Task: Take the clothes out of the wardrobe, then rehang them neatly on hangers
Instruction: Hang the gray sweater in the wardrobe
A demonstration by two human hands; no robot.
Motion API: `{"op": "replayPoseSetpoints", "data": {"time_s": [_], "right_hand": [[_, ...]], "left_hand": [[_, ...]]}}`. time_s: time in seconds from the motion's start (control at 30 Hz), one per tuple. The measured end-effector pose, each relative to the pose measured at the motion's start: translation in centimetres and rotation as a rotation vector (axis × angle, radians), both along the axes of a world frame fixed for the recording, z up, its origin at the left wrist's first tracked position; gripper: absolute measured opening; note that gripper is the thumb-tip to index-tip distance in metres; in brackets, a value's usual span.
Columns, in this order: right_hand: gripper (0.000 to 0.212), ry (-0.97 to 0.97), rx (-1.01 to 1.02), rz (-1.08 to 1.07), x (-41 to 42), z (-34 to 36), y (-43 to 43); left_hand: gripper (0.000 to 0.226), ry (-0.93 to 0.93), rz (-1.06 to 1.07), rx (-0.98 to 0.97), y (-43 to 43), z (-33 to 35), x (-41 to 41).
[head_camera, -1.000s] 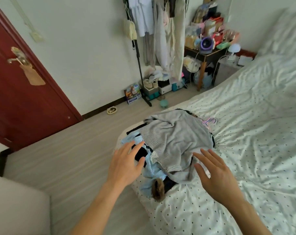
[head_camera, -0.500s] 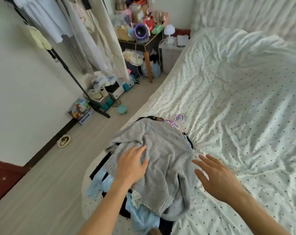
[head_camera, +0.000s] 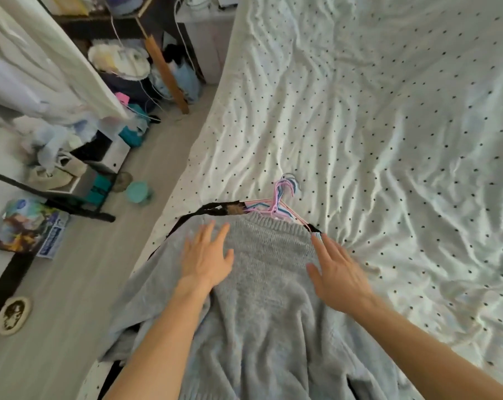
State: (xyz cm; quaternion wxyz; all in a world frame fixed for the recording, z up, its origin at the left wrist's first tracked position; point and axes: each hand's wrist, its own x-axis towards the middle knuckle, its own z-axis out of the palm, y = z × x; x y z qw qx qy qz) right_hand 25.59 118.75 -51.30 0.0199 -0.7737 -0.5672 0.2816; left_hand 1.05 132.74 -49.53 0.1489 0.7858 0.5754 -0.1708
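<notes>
Left hand (head_camera: 207,258), right hand (head_camera: 337,272): fingers spread over grey sweater (head_camera: 267,319); hangers (head_camera: 277,202) half buried.

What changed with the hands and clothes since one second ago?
Both hands moved forward along the grey knitted sweater toward its collar: the left hand lies flat on it, the right hand reaches its right edge. Neither grips anything. The sweater and the pink and blue wire hangers stayed on the white dotted bedsheet.
</notes>
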Motion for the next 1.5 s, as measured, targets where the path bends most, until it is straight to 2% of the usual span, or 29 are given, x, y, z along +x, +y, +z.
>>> {"op": "replayPoseSetpoints", "data": {"time_s": [0.17,0.3,0.4,0.5,0.57,0.67,0.77,0.87,1.0,1.17,1.23,1.33,1.43,1.5], "right_hand": [[0.065,-0.082,0.138,-0.110,-2.4,-7.4,1.9],[0.065,-0.164,0.212,-0.137,-3.1,-10.6,1.5],[0.065,-0.162,0.223,-0.144,-3.2,-11.0,1.5],[0.066,-0.097,0.249,-0.214,-3.2,-10.0,1.7],[0.063,-0.039,0.285,-0.272,-3.1,-9.0,1.7],[0.043,-0.036,0.333,-0.290,-2.6,-6.8,1.3],[0.034,-0.063,0.282,-0.246,-1.8,-4.7,0.7],[0.034,-0.009,0.269,-0.214,-1.1,-1.5,-0.4],[0.041,0.171,0.300,-0.398,-2.0,5.9,-3.3],[0.050,0.450,0.032,-0.243,-5.4,17.2,-9.6],[0.060,0.645,0.025,-0.234,-7.2,21.3,-11.9],[0.053,0.784,0.071,-0.205,-9.3,27.5,-14.9],[0.041,0.805,0.145,-0.051,-10.7,32.9,-18.2],[0.029,0.823,0.165,0.079,-11.2,36.3,-20.4]], "left_hand": [[0.053,0.005,-0.103,0.124,3.9,-6.1,0.8],[0.051,-0.071,-0.065,0.261,3.0,-9.2,0.0],[0.050,0.030,-0.091,0.314,2.9,-8.8,0.6],[0.043,0.159,-0.205,0.334,4.4,-6.6,1.1],[0.040,0.166,-0.296,0.302,5.1,-4.6,0.8],[0.042,0.096,-0.386,0.169,4.8,-1.1,0.0],[0.038,-0.054,-0.282,0.011,2.6,3.0,-1.1],[0.026,-0.224,-0.114,-0.102,-1.0,6.8,-1.9],[0.017,-0.342,0.063,-0.078,-6.9,11.3,-2.7],[0.016,-0.414,0.254,0.015,-18.0,18.9,-3.2],[0.011,-0.417,0.333,0.075,-23.2,21.9,-3.2],[0.014,-0.393,0.415,0.215,-31.9,26.5,-2.2],[0.020,-0.370,0.545,0.369,-39.6,31.6,-0.4],[0.017,-0.387,0.622,0.450,-43.8,34.6,0.4]]}}
